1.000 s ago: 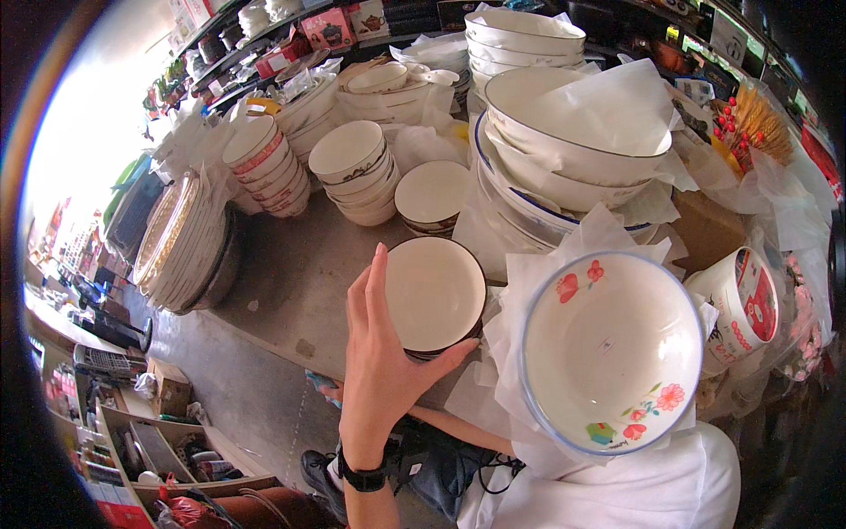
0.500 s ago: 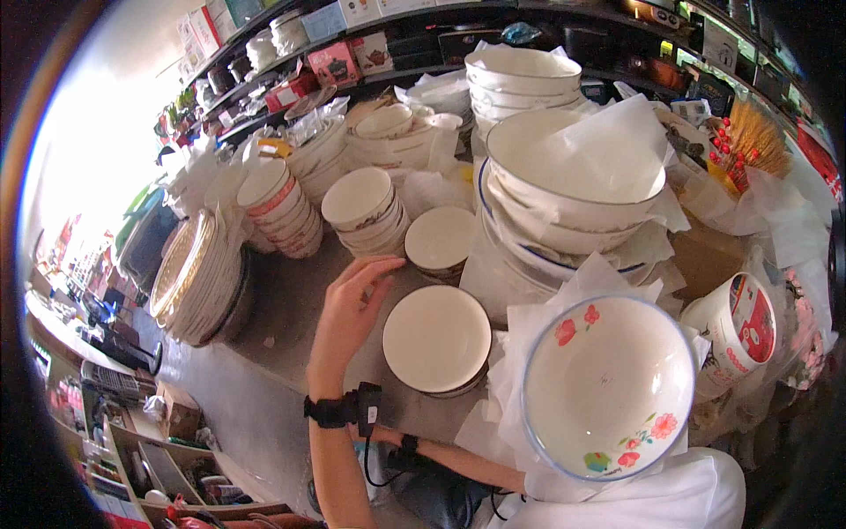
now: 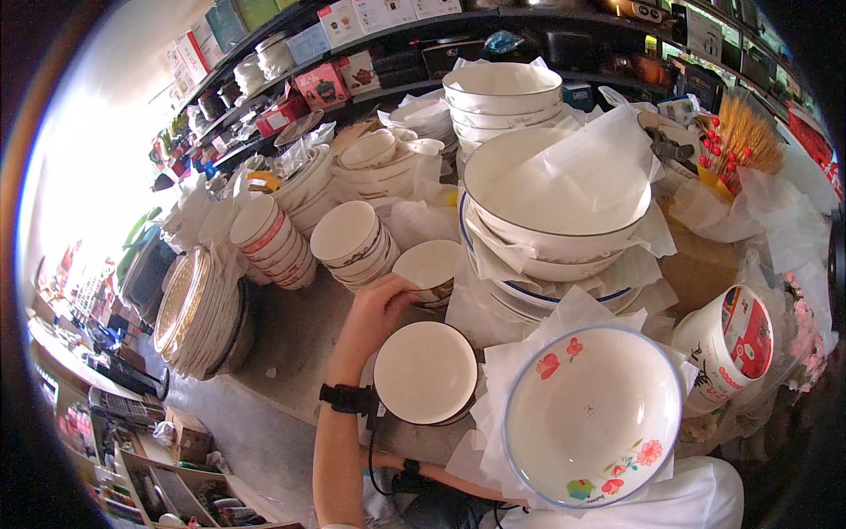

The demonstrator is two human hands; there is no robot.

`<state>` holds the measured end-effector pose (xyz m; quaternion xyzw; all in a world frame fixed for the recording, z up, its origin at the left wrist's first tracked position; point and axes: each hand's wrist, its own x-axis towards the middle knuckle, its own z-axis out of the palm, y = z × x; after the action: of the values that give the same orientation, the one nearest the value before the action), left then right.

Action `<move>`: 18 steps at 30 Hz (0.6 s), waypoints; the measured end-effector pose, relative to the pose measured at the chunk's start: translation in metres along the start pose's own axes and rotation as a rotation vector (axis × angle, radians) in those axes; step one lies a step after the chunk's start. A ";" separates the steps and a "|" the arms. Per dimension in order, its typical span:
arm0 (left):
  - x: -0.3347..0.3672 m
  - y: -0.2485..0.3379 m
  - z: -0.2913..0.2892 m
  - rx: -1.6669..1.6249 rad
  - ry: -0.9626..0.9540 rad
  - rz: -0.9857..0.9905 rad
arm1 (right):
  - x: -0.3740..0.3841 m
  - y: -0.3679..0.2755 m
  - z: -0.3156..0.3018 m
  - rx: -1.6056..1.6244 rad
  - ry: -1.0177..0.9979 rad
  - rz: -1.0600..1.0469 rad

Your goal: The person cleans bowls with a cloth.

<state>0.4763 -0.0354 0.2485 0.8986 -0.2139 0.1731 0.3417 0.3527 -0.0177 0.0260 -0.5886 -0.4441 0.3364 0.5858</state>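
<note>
The rim of a small white bowl (image 3: 429, 263) at the middle of the table (image 3: 291, 375) is touched on its near left side by the left hand (image 3: 379, 304). The fingers of that hand are held together and bent; whether they are clamped on the rim cannot be told. The right hand (image 3: 384, 460) is mostly hidden behind the left forearm, so the state of its fingers cannot be told. A dark-rimmed bowl (image 3: 425, 372) is set just nearer, beside the left wrist. To the left, stacks of patterned bowls (image 3: 345, 234) and red-banded bowls (image 3: 260, 225) are seen. To the right, a large bowl (image 3: 502, 185) is stacked over blue-rimmed dishes, and a flowered bowl (image 3: 592, 423) is surrounded by white paper (image 3: 493, 383).
</note>
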 end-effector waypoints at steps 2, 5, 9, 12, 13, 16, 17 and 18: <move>0.002 0.003 -0.002 -0.019 0.040 -0.042 | 0.000 -0.001 0.001 0.001 0.004 0.001; 0.002 0.009 -0.009 -0.010 0.095 -0.086 | -0.001 -0.003 0.004 0.008 0.005 -0.002; -0.002 0.029 -0.022 0.031 0.141 -0.070 | -0.004 -0.004 0.007 0.011 0.014 0.000; -0.009 0.050 -0.036 -0.021 0.195 -0.089 | -0.004 -0.003 0.010 0.014 0.022 0.001; -0.014 0.057 -0.042 -0.018 0.197 -0.097 | -0.004 -0.003 0.013 0.014 0.022 0.004; -0.033 0.073 -0.062 0.009 0.321 -0.143 | -0.004 -0.001 0.022 0.021 0.028 -0.002; -0.044 0.076 -0.070 0.011 0.363 -0.092 | -0.004 0.000 0.025 0.020 0.030 -0.005; -0.056 0.080 -0.079 0.025 0.404 -0.110 | -0.003 0.001 0.028 0.018 0.034 -0.010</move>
<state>0.3758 -0.0201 0.3216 0.8601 -0.0893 0.3334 0.3756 0.3258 -0.0093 0.0221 -0.5867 -0.4338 0.3277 0.6002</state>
